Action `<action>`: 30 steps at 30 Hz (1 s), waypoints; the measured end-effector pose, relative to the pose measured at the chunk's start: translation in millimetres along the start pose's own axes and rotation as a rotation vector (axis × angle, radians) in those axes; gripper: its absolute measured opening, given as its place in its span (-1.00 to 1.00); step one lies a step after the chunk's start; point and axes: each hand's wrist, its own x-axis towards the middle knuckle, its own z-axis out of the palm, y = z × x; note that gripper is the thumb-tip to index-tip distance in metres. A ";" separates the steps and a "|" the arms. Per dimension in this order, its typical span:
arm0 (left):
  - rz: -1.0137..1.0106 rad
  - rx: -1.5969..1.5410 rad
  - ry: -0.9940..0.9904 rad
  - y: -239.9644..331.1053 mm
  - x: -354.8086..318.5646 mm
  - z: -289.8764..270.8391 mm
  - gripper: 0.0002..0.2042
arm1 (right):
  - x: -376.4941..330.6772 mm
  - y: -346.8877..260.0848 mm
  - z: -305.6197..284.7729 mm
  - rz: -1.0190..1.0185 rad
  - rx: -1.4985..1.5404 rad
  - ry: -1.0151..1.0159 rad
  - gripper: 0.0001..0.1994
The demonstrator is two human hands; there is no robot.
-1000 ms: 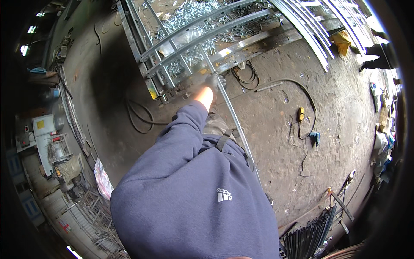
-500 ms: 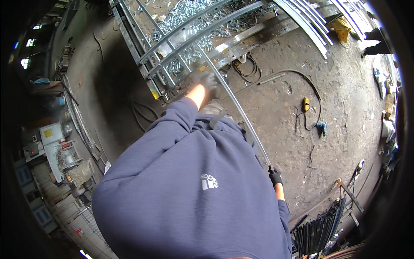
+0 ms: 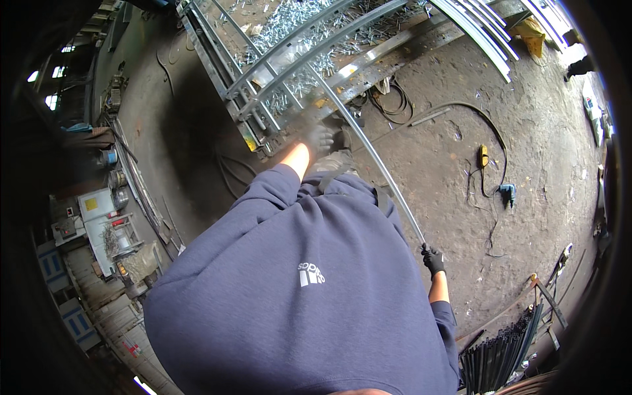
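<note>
A long thin silver metal bar [image 3: 375,156] slants from the frame of metal rails down to my right side. Its near end is in my right hand [image 3: 432,259], which wears a black glove and has its fingers wrapped round it. My left hand [image 3: 320,139], in a grey glove, is low in front of my body, left of the bar and apart from it. Its fingers look stretched out, slightly blurred, with nothing seen in them. Beyond it, the bar's far end meets the curved-looking metal rails [image 3: 316,60] over the frame.
Many small shiny metal pieces [image 3: 289,89] lie within the frame. On the floor at right are a blue power drill [image 3: 507,191], a yellow box on a cord [image 3: 484,156] and a coiled cable [image 3: 394,108]. Dark rods [image 3: 498,355] are stacked lower right; more rails [image 3: 474,34] stick out above.
My view has turned slightly, so the surroundings sit further right. My left hand has drawn back a little from the bar. My right hand still grips its near end.
</note>
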 end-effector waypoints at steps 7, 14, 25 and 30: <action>0.035 -0.034 -0.013 14.6 -20.2 3.8 -0.53 | -1.6 -39.3 43.4 -0.090 0.023 0.143 -0.51; 0.034 -0.040 0.046 32.7 -15.4 -18.6 -0.55 | -0.1 -99.9 43.2 -0.107 0.071 0.017 -0.48; 0.809 0.149 0.256 116.5 57.5 -20.2 -0.39 | 81.6 -486.5 245.2 -1.105 0.076 0.056 -0.52; 1.170 0.507 0.615 240.0 128.2 -67.9 -0.40 | 77.2 -377.0 191.9 -0.510 -0.170 -0.209 -0.58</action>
